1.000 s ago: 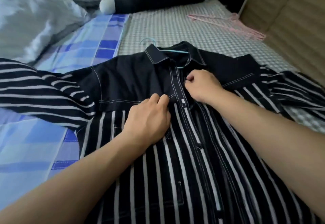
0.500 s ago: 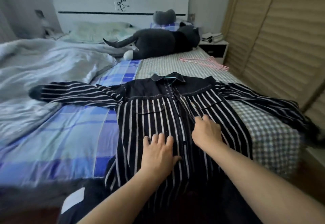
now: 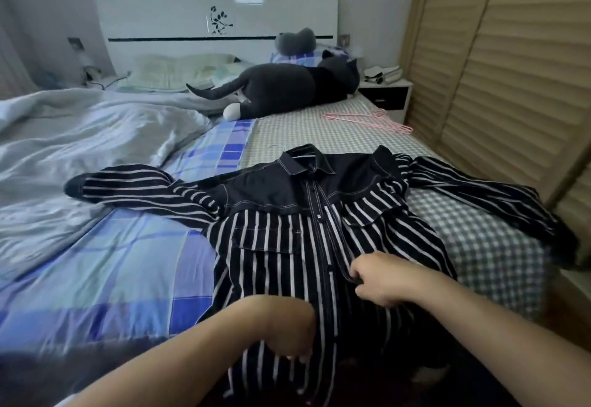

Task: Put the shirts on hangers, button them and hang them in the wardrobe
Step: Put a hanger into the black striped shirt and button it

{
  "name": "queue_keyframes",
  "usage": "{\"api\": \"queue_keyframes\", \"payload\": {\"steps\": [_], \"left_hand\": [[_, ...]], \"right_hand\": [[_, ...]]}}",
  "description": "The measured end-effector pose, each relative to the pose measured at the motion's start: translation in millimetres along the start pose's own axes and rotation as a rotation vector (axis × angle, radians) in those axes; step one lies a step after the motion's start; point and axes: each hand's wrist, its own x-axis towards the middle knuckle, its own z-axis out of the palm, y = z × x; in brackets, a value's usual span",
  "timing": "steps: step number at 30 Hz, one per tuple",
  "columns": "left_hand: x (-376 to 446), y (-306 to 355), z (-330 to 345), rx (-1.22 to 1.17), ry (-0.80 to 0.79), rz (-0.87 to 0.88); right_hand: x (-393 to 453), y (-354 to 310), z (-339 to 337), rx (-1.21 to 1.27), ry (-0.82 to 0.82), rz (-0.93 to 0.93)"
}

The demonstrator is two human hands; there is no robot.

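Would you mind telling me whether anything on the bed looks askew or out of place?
Little stands out. The shirt lies flat, but its right sleeve trails over the bed's edge. Spare pink hangers lie loose near the wardrobe. The right hand pinches the placket; the left hand grips the lower front.

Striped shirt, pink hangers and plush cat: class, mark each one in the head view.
striped shirt (image 3: 281,240): head view, on the striped front panel left of the placket.
pink hangers (image 3: 367,117): head view, on the thin pink bars lying on the checked sheet.
plush cat (image 3: 281,86): head view, on its grey back.
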Motion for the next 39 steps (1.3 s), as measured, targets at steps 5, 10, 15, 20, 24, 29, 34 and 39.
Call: {"api": "queue_keyframes", "payload": {"steps": [5, 10, 15, 20, 24, 29, 34, 39], "left_hand": [[21.7, -30.3, -46.8, -0.258, 0.452, 0.112], [71.8, -92.3, -127.4, -0.38, 0.974, -0.014], [164.5, -140.7, -200.8, -0.075, 1.069, 0.031], [243.8, -172.1, -187.6, -0.292, 1.11, 0.084], [258.9, -179.2, -167.9, -0.261, 1.265, 0.16], [250.4, -175.1, -173.3, -0.187, 1.198, 0.178], [211.1, -156.6, -195.1, 0.352, 1.137, 0.21], [170.2, -131.9, -174.1, 0.061, 1.069, -0.002]], "right_hand": [[53.7, 3.5, -63.4, 0.307, 0.369, 0.075], [148.5, 8.1, -104.2, 0.58, 0.537, 0.168], [261.4, -1.3, -100.8, 0.836, 0.589, 0.231], [306.5, 1.9, -53.4, 1.025, 0.813, 0.319], [319.5, 7.6, -46.8, 1.27, 0.909, 0.25], [302.6, 6.2, -48.6, 1.446, 0.812, 0.174], [261.3, -0.4, -71.1, 1.488, 0.647, 0.107], [215.4, -19.3, -53.9, 1.305, 0.645, 0.183]]}}
